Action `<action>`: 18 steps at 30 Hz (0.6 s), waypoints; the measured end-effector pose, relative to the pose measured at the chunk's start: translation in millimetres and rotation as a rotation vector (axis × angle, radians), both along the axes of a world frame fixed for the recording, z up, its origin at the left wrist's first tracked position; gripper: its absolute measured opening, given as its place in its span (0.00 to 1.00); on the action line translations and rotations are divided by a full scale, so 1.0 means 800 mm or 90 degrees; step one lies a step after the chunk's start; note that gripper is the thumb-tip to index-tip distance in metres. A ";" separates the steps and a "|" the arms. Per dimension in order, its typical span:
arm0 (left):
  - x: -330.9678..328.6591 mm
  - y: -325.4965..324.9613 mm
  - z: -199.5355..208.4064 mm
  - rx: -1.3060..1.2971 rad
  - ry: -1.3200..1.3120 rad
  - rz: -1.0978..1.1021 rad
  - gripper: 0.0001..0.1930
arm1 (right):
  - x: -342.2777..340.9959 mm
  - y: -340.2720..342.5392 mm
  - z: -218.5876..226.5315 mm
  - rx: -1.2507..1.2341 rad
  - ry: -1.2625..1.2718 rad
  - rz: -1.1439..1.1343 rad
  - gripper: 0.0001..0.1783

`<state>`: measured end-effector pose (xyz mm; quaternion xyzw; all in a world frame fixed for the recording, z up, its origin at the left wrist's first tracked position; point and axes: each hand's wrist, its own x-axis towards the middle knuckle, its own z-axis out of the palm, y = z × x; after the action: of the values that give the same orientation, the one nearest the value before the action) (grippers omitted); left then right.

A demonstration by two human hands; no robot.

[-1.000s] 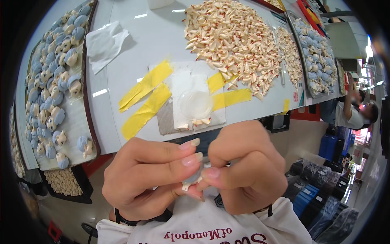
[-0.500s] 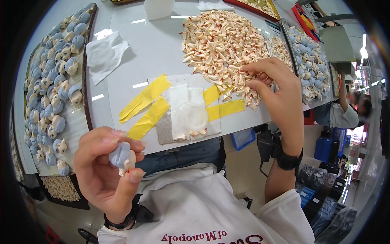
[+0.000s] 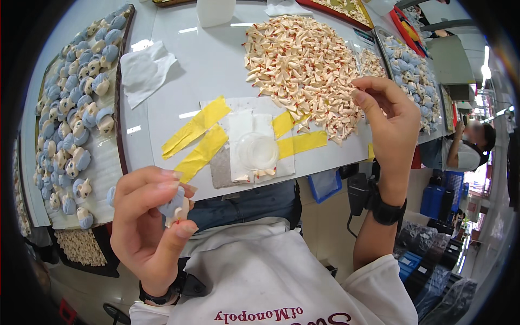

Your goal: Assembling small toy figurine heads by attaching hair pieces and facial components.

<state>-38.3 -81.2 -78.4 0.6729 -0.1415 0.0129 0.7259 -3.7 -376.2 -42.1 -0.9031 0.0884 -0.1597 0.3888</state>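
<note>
My left hand (image 3: pixel 149 216) is closed, its thumb and fingertips gripping a small doll head (image 3: pixel 176 208) with blue hair and a cream face, just off the table's front edge. Over the right side of a big pile of small cream pointed pieces with red tips (image 3: pixel 303 65), my right hand (image 3: pixel 387 108) holds its thumb and forefinger in a pinch. Whatever may be between those fingertips is too small to make out. Between the hands, a round translucent dish (image 3: pixel 258 151) rests on a white pad, with a few cream pieces at its front edge.
Strips of yellow tape (image 3: pixel 196 127) lie around the pad. At the left stands a tray (image 3: pixel 120 92) of blue-haired doll heads, with a white cloth (image 3: pixel 146 73) beside it. Another tray of heads (image 3: pixel 414 81) is at the right. Beyond it a person (image 3: pixel 466 149) is visible.
My right hand has lifted away from the pile's lower part and shifted right. My left hand has moved slightly right and down, with the doll head turned a little in its fingers.
</note>
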 end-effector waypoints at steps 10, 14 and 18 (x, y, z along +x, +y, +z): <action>0.002 -0.001 0.003 -0.046 0.020 -0.006 0.19 | -0.038 -0.003 0.005 0.282 -0.069 0.007 0.08; 0.003 -0.011 0.002 -0.142 0.034 0.000 0.19 | -0.057 0.002 0.002 0.377 -0.062 0.064 0.09; 0.010 0.004 -0.005 0.068 -0.111 -0.061 0.17 | -0.061 0.013 0.001 0.356 -0.052 0.044 0.09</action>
<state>-30.0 -78.1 -82.4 0.6996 -0.2365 0.0289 0.6736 -52.8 -365.6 -41.3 -0.7561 0.0826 -0.1521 0.6312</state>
